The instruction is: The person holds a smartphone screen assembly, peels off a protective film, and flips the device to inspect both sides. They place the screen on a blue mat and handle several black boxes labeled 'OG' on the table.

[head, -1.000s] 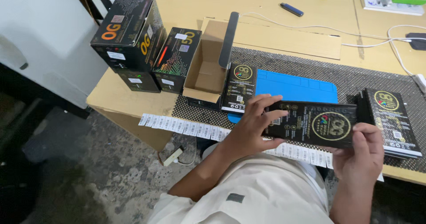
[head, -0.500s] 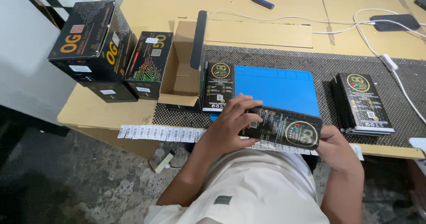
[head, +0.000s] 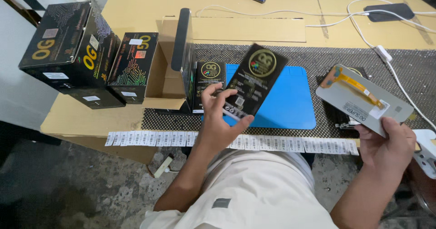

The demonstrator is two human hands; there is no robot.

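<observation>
Holding two things at once here: the left hand pinches a flat black sleeve by its lower edge, tilted up over the blue mat, and the right hand grips a grey screen panel from below, back side up, so the orange flex cable shows. Looks like the panel and sleeve are held apart like that so each can be handled on its own, but that's my guess.

Both are up in the air above the front part of the tabletop, the sleeve over the mat's left half and the panel off past its right edge.

Containers: an open cardboard box sits left of the mat, with one black sleeve standing upright at its open side and another flat pack leaning just beside it. Can't tell what else is inside. Left of that are stacked black cartons and a smaller one, all closed.

A strip of white barcode labels runs along the tabletop's front edge, handy right under both hands. Some dark stuff lies on the mesh under the panel, too hidden to tell.
</observation>
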